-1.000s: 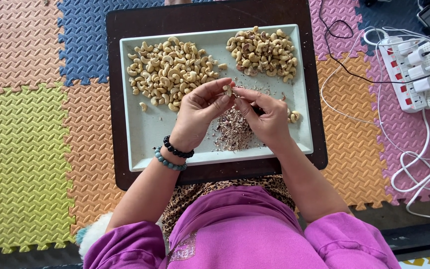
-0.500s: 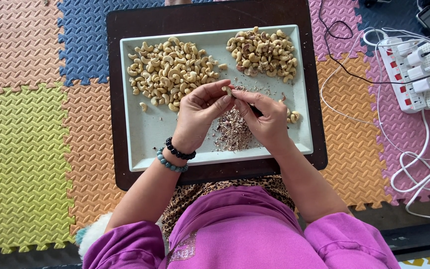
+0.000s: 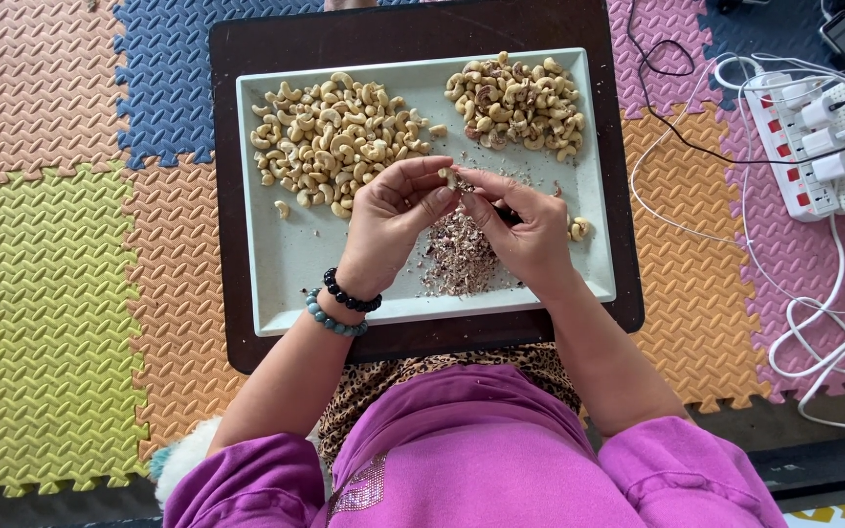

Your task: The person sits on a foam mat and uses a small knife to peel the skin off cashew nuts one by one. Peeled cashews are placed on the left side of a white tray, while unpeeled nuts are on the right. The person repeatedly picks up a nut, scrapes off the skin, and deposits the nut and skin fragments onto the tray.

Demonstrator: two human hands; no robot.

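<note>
Though a good heap of pale, peeled cashews (image 3: 339,137) lies at the far left of the grey tray (image 3: 286,264), a smaller heap of browner, unpeeled ones (image 3: 518,103) waits at the far right — so the peeling looks more than half done. Flaky skins (image 3: 459,256) are piled near the middle, and one stray nut (image 3: 579,229) lies to the right. Both hands meet above the skins: the left hand (image 3: 393,230) and right hand (image 3: 525,225) are curled, fingertips pinching a single cashew (image 3: 449,177) between them.
</note>
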